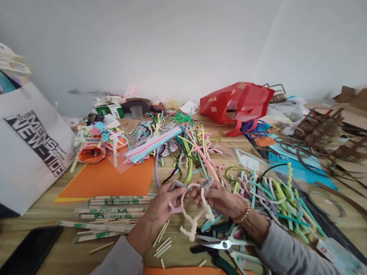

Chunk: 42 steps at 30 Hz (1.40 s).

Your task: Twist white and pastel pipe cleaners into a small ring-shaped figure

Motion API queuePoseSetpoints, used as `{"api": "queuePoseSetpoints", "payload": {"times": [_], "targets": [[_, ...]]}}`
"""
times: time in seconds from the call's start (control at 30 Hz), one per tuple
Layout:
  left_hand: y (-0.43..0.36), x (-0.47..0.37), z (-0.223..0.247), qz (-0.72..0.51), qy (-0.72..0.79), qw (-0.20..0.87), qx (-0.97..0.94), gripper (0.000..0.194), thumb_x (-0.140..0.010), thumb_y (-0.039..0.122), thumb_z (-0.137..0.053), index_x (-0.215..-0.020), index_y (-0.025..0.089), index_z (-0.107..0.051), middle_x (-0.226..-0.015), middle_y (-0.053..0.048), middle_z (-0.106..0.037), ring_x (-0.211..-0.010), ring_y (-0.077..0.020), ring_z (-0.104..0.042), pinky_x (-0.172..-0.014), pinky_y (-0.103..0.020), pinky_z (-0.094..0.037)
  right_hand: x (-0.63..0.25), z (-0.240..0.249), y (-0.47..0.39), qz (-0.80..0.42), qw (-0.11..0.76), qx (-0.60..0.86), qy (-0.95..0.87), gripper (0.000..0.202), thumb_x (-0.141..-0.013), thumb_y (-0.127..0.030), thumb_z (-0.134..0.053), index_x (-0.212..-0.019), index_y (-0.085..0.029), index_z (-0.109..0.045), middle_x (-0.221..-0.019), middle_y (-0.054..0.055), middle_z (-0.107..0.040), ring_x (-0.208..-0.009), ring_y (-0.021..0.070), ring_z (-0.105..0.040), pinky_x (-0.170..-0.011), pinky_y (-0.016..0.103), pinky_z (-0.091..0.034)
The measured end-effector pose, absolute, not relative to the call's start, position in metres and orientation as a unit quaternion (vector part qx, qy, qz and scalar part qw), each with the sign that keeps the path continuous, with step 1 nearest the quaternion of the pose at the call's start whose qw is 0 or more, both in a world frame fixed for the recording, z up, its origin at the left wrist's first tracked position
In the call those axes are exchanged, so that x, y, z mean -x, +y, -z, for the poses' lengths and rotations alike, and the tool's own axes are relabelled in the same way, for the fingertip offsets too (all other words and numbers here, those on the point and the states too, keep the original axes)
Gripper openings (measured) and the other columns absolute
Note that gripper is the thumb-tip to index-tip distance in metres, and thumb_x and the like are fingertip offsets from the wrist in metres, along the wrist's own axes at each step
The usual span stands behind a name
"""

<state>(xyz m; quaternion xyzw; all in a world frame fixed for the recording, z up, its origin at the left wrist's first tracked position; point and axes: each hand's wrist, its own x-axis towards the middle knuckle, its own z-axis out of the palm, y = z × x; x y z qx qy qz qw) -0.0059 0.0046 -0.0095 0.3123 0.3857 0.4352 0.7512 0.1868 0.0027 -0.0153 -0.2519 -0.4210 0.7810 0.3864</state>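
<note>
Between my two hands hangs a figure bent from cream pipe cleaners (191, 224), with grey coiled ends at the top and a pink bit at its left. My left hand (168, 203) pinches its upper left part, thumb pressed to fingers. On the other side my right hand (219, 196) grips the upper right part near a grey coil. Just below lie scissors (225, 244) with pale handles, blades apart, and dark-handled pliers (225, 266) partly under them. Short wooden stick pieces (162, 244) rest under my left wrist.
Paper-wrapped chopsticks (113, 212), orange sheets (110, 180) and a black phone (27, 262) lie left, beside a large white bag (23, 147). Loose pipe cleaners (275, 198) heap at right and centre. A red bag (236, 103) lies behind; brown woven pieces (320, 125) stand far right.
</note>
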Motion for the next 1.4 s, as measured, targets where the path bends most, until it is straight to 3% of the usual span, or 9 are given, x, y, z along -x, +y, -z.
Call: {"api": "queuePoseSetpoints", "payload": {"times": [0.23,0.37,0.57,0.7,0.9,1.2,1.4], "targets": [[-0.006,0.002,-0.004,-0.406,0.511,0.663,-0.368,0.033,-0.057,0.034,-0.079,-0.080,0.021,-0.059,-0.079,0.001,-0.065,-0.069,-0.0178,-0.061,-0.061,-0.033,-0.051,-0.184,0.015,0.002,-0.749,0.419,0.285,-0.428,0.026,-0.075,-0.032,-0.074,-0.093,-0.014,-0.071,-0.075,0.003,-0.066,-0.061,0.0085,-0.056,-0.057,0.018,-0.046],[-0.008,0.000,-0.003,-0.417,0.534,0.605,-0.418,0.027,-0.062,0.036,-0.073,-0.076,0.020,-0.056,-0.073,0.002,-0.060,-0.063,-0.0160,-0.057,-0.054,-0.029,-0.049,-0.180,0.014,-0.001,-0.709,0.413,0.327,-0.469,0.030,-0.076,-0.039,-0.072,-0.092,-0.014,-0.070,-0.070,0.001,-0.062,-0.060,0.0088,-0.054,-0.052,0.017,-0.042],[0.000,0.003,0.013,-0.466,0.471,0.540,-0.519,0.019,-0.063,0.024,-0.071,-0.067,0.018,-0.054,-0.058,0.005,-0.055,-0.054,-0.0112,-0.054,-0.054,-0.021,-0.045,-0.182,0.016,-0.002,-0.654,0.442,0.384,-0.479,0.030,-0.076,-0.042,-0.072,-0.092,-0.017,-0.069,-0.073,0.001,-0.060,-0.063,0.0096,-0.054,-0.056,0.019,-0.043],[0.005,0.004,0.015,-0.467,0.464,0.553,-0.511,0.020,-0.062,0.023,-0.073,-0.067,0.017,-0.054,-0.054,0.005,-0.056,-0.050,-0.0115,-0.056,-0.052,-0.022,-0.044,-0.182,0.014,-0.001,-0.625,0.450,0.387,-0.507,0.033,-0.078,-0.044,-0.069,-0.100,-0.019,-0.069,-0.078,0.003,-0.064,-0.070,0.0136,-0.059,-0.059,0.022,-0.046],[0.009,0.003,0.016,-0.480,0.469,0.580,-0.462,0.029,-0.058,0.028,-0.078,-0.065,0.017,-0.052,-0.054,0.006,-0.056,-0.044,-0.0104,-0.054,-0.047,-0.022,-0.044,-0.178,0.012,-0.005,-0.568,0.466,0.361,-0.574,0.035,-0.084,-0.043,-0.062,-0.112,-0.023,-0.065,-0.101,0.006,-0.067,-0.086,0.0192,-0.063,-0.076,0.031,-0.050],[0.002,-0.001,0.022,-0.464,0.475,0.537,-0.520,0.018,-0.063,0.023,-0.072,-0.066,0.017,-0.055,-0.056,0.005,-0.056,-0.051,-0.0118,-0.056,-0.049,-0.020,-0.043,-0.180,0.013,-0.009,-0.376,0.434,0.385,-0.722,0.026,-0.094,-0.035,-0.048,-0.104,-0.023,-0.068,-0.094,0.006,-0.066,-0.087,0.0214,-0.058,-0.083,0.031,-0.043],[0.002,-0.002,0.016,-0.458,0.418,0.597,-0.509,0.023,-0.060,0.026,-0.077,-0.065,0.016,-0.057,-0.057,0.004,-0.057,-0.050,-0.0122,-0.055,-0.050,-0.023,-0.044,-0.183,0.007,-0.012,-0.366,0.397,0.389,-0.746,0.024,-0.097,-0.035,-0.041,-0.095,-0.022,-0.061,-0.080,0.002,-0.058,-0.075,0.0165,-0.052,-0.072,0.027,-0.041]]}}
